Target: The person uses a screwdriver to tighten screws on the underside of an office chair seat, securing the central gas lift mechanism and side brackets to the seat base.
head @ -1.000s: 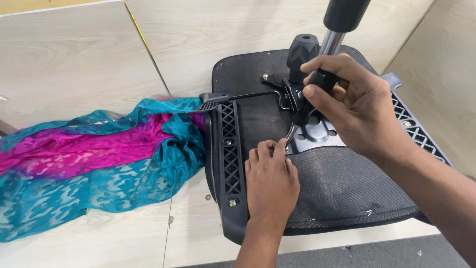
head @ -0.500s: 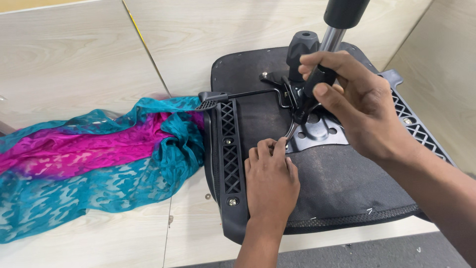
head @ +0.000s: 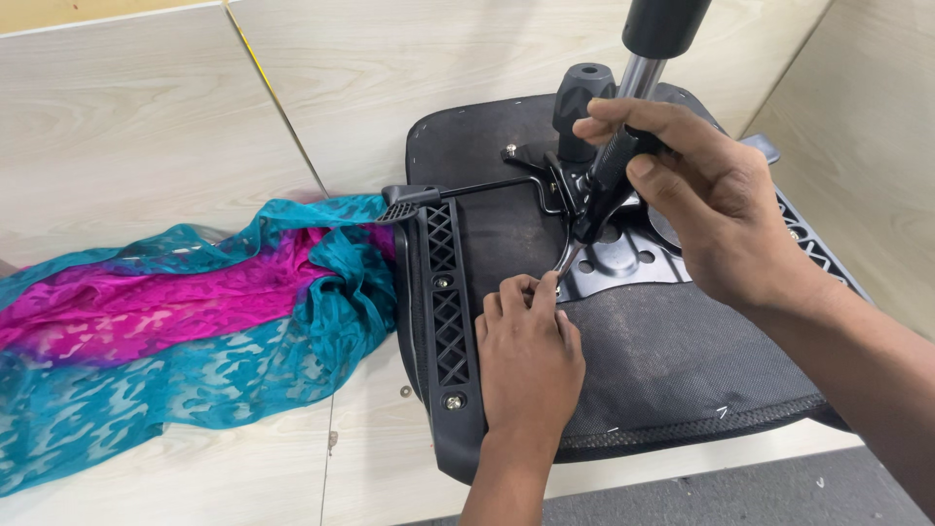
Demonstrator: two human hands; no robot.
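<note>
Pale wood-grain panels (head: pixel 127 107) make up the work surface, with a strip of grey floor along the bottom edge. On it lies one upturned chair seat (head: pixel 672 360), black fabric underside facing up, with one metal mechanism plate (head: pixel 623 258), one gas cylinder (head: pixel 648 58) rising from it, one thin lever rod (head: pixel 477 188) ending in a paddle, and one latticed plastic bracket (head: pixel 443 302) showing two screws. One teal and magenta cloth (head: pixel 185 321) lies just left of the seat. The right hand (head: pixel 716 209) is closed around the black handle of one screwdriver (head: pixel 604 190), tip angled down beside the plate. The left hand (head: pixel 526 356) rests on the seat, fingers curled, fingertips pinching at the screwdriver's tip
</note>
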